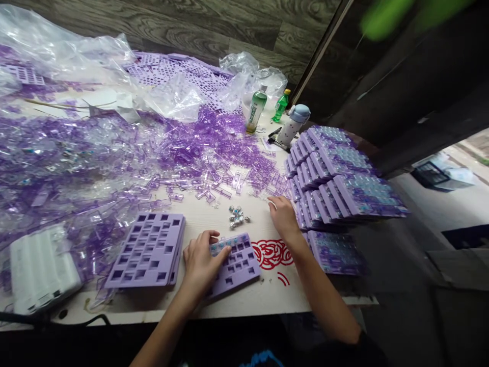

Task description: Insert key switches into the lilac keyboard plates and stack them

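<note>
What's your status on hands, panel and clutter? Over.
Left hand on purple keyboard-style panel, clear pieces along its far edge. Right hand near loose translucent purple pieces. Clutter: small silvery parts piled just beyond the panel.

On my feed, I see the left hand point(201, 261) and the right hand point(283, 216), both bare, with slim fingers and slender, bare forearms point(324, 300). I make out a loose, near-black sleeve point(369, 351) ending around the right elbow; the left one lies outside my view. Low down, I catch a dark top point(233, 349) with a bright blue print point(263, 358), cut off by the frame's edge.
</note>
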The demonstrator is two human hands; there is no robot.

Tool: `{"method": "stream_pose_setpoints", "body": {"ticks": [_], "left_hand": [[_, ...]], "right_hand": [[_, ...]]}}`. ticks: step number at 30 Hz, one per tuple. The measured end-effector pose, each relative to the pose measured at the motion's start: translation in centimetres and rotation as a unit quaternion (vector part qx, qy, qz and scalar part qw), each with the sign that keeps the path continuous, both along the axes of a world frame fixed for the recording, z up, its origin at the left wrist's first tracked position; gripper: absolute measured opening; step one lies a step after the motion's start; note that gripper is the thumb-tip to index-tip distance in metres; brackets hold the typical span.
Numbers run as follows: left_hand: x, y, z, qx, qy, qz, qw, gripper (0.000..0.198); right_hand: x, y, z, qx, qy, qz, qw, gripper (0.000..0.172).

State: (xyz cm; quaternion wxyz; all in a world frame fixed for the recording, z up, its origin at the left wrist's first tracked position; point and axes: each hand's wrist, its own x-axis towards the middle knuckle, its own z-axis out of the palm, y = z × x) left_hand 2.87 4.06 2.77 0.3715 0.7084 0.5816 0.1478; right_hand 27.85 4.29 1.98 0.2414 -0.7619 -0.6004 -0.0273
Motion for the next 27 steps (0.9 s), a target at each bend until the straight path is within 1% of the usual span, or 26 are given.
{"method": "stream_pose_setpoints", "body": {"ticks": [2,4,6,8,10,14,16,18,20,23,25,27], "left_hand": [[-0.2,0.0,-0.1,0.002,-0.006,-0.005,1.0,0.032],[-0.5,-0.1,-0.1,0.002,-0.015,-0.011,1.0,0.034],[-0.8,-0.1,-0.1,0.004,-0.025,-0.016,1.0,0.036],[-1.2,-0.2,-0.1,0.005,-0.037,-0.023,0.999,0.037],[-1.6,-0.3,-0.2,0.005,-0.05,-0.03,0.998,0.039],[-2.0,-0.3,-0.4,0.011,-0.063,-0.044,0.997,0.04],[-2.0,-0.3,-0.5,0.017,-0.066,-0.047,0.997,0.039],[-2.0,-0.4,-0.6,0.027,-0.072,-0.05,0.996,0.037],[-2.1,-0.6,-0.7,0.041,-0.081,-0.055,0.994,0.035],[-2.3,-0.7,-0.8,0.054,-0.094,-0.065,0.992,0.033],[-2.4,-0.8,-0.8,0.055,-0.099,-0.069,0.991,0.032],[-2.5,-0.8,-0.9,0.06,-0.101,-0.074,0.99,0.031]], "right_hand": [[-0.1,1.8,-0.8,-0.009,-0.005,-0.026,1.0,0.025],[-0.3,3.0,-1.4,-0.018,-0.001,-0.041,0.999,0.028],[-0.6,3.2,-1.8,-0.027,0.005,-0.045,0.999,0.024],[-1.0,2.6,-2.0,-0.031,0.014,-0.034,0.999,0.017],[-1.5,1.3,-1.9,-0.039,0.023,-0.013,0.999,0.013],[-2.6,-1.3,-1.1,-0.058,0.045,0.047,0.996,0.011],[-2.9,-1.7,-0.7,-0.063,0.069,0.09,0.992,0.014],[-2.7,-1.4,-0.6,-0.054,0.083,0.119,0.988,0.016],[-2.0,-0.6,-0.6,-0.031,0.068,0.108,0.991,0.016],[-0.9,0.3,-1.0,-0.015,0.054,0.055,0.997,0.016],[-0.7,0.2,-1.2,-0.024,0.065,0.035,0.997,0.016],[-1.1,-0.3,-1.1,-0.033,0.077,0.038,0.996,0.015]]}}
